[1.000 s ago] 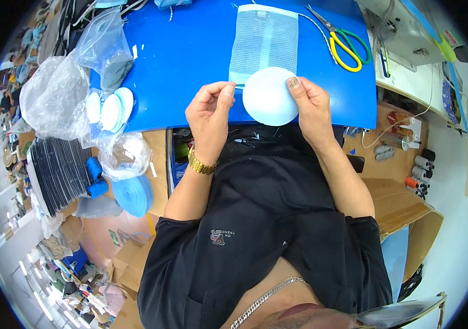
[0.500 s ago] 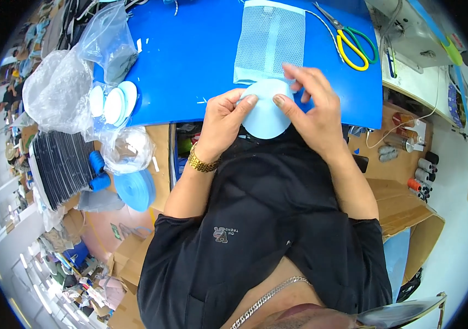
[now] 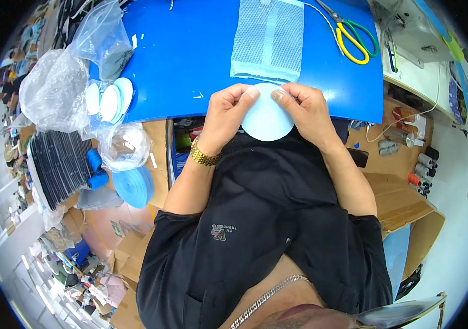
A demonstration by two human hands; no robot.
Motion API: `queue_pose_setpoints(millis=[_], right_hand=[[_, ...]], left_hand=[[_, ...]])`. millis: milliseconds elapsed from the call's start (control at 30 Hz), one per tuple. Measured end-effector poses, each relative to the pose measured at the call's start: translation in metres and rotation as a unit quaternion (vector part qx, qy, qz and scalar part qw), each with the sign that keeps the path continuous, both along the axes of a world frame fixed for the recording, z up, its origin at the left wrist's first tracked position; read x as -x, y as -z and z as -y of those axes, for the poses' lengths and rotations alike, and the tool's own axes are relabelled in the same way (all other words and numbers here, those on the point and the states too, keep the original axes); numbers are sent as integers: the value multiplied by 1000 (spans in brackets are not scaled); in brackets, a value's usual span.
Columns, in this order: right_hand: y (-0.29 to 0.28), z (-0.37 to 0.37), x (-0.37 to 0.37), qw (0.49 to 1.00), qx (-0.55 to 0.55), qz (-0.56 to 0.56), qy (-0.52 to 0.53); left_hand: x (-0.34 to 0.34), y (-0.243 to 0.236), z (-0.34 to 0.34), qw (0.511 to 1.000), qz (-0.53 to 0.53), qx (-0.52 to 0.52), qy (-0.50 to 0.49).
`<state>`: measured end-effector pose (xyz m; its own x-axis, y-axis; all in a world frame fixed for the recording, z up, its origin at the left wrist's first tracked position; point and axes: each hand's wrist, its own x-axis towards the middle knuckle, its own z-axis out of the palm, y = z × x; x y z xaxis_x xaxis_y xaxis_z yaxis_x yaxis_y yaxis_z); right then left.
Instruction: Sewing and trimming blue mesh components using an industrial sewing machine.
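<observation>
A pale blue fabric disc point(image 3: 267, 118) hangs between my two hands at the near edge of the blue table. My left hand point(image 3: 227, 115) pinches its upper left rim, thumb on top. On the upper right rim, my right hand point(image 3: 306, 112) is closed with the thumb laid on the face and the fingers curled behind. Just beyond the hands lies a light blue mesh bag point(image 3: 267, 44) with a white cord. To its right rest scissors point(image 3: 353, 39) with one yellow and one green handle.
More round discs point(image 3: 111, 103) lie at the table's left, beside clear plastic bags point(image 3: 53, 90). Below these are a blue webbing roll point(image 3: 133, 186) and a stack of black strips point(image 3: 58, 169). A machine point(image 3: 409, 33) stands at the right, with thread spools point(image 3: 423, 172) and a cardboard box point(image 3: 409, 214) nearer.
My right hand's raised fingers have curled down behind the disc's rim. The disc is more upright and flat to view. The mesh bag appears shifted slightly left along with the whole view.
</observation>
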<state>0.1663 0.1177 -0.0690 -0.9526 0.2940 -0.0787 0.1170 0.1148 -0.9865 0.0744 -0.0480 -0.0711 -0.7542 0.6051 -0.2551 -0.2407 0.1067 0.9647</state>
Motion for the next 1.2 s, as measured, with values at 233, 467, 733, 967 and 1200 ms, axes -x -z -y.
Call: queue_pose_setpoints(millis=[233, 467, 733, 967, 1200], right_hand=[[-10, -4, -4, 991, -135, -9, -10], [-1, -22, 28, 883, -428, -193, 19], [12, -41, 44, 961, -267, -59, -46], [-15, -34, 34, 977, -201, 5, -73], [-2, -32, 25, 993, -103, -34, -56]], left_hand=[[5, 1, 20, 996, -81, 36, 33], [16, -3, 34, 958, -240, 123, 96], [30, -10, 17, 851, -507, 112, 82], [40, -9, -4, 872, -469, 91, 106], [38, -18, -5, 912, -366, 116, 143]])
